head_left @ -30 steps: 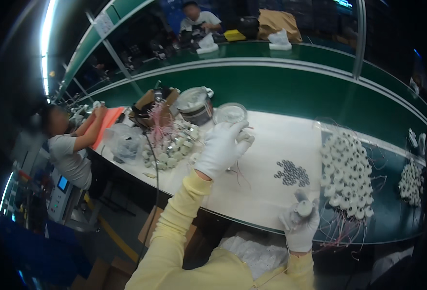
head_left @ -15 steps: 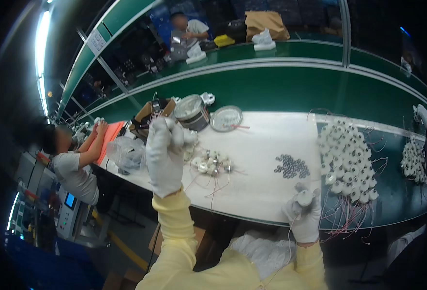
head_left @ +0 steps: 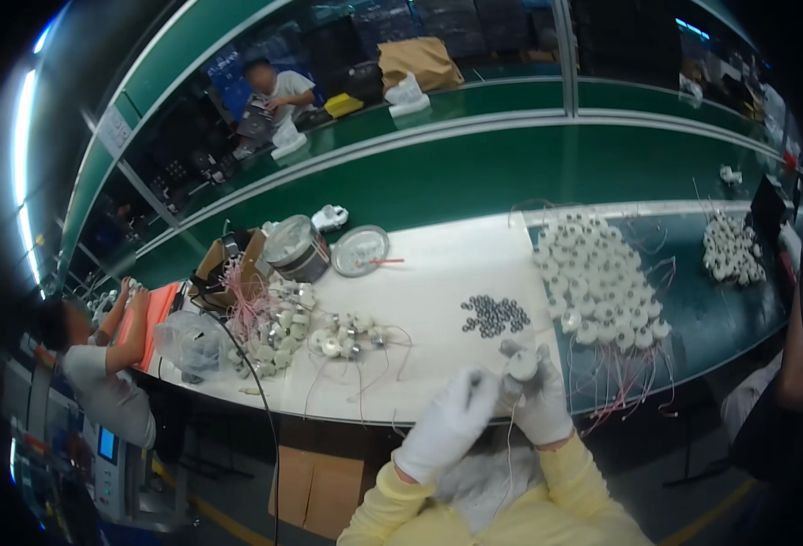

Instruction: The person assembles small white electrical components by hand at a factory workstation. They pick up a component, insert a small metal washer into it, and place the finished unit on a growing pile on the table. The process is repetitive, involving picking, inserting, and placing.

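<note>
In my gloved right hand [head_left: 545, 407] is a small round white part with a wire [head_left: 521, 366], its wire trailing down toward my lap. My gloved left hand [head_left: 449, 426] is just left of it, fingertips pinched together; anything between them is too small to make out. Both hands are over the bench's front edge. Beyond them, several small dark rings [head_left: 495, 316] lie on the white work surface [head_left: 419, 291]. To the right sits a large group of white round parts [head_left: 601, 282] with dark centres and pinkish wires. A smaller cluster of white parts [head_left: 347, 337] lies left.
Farther left are a heap of white parts [head_left: 278, 337], pink wires [head_left: 245, 296], a clear plastic bag [head_left: 192, 346] and a round tin [head_left: 297, 247]. A red stick rests on a round lid [head_left: 360, 250]. Co-workers are at left, across and at the right edge.
My left hand has come down from its raised place on the left to beside my right hand. The right hand still holds the white part. The view has shifted to the right.
</note>
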Demonstrator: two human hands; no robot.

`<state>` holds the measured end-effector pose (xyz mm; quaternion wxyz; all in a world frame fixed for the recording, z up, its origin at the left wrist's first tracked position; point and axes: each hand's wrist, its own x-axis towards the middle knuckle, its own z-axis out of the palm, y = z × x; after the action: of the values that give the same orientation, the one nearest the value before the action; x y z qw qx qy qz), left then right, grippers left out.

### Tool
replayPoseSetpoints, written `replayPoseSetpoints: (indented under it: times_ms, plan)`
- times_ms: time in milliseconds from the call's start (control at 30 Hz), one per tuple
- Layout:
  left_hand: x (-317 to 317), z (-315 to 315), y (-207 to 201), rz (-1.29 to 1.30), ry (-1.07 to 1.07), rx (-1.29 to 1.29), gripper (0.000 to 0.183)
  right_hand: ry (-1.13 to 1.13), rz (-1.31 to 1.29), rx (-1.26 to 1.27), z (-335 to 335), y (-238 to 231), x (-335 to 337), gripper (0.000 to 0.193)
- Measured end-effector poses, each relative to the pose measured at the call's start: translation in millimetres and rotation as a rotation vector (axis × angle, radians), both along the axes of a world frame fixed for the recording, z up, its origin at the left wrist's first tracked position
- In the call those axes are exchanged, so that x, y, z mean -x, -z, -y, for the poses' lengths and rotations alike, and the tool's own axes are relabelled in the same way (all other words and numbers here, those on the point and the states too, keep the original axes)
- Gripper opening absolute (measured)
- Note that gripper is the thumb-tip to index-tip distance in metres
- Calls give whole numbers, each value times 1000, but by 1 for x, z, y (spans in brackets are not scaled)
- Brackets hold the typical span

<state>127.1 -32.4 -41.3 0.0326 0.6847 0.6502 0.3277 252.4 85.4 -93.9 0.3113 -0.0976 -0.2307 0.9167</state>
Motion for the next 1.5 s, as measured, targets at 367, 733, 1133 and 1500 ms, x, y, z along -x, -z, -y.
replayPoseSetpoints:
  times_ms: [367, 733, 1133, 1500]
  plan:
    - [22, 2, 7, 98, -444, -31, 14, 171, 772, -1113, -9, -51, -16, 35]
    - [32, -13, 37, -131, -547, -23, 26, 514, 938, -1551, -6, -40, 3, 25]
    - [44, -13, 46, -301, -533, -30, 13, 431, 1089, -1058, -6, -42, -9, 25]
    - [48, -14, 51, -282, -563, -147, 18, 602, 1057, -1249, 2, -25, 1, 21]
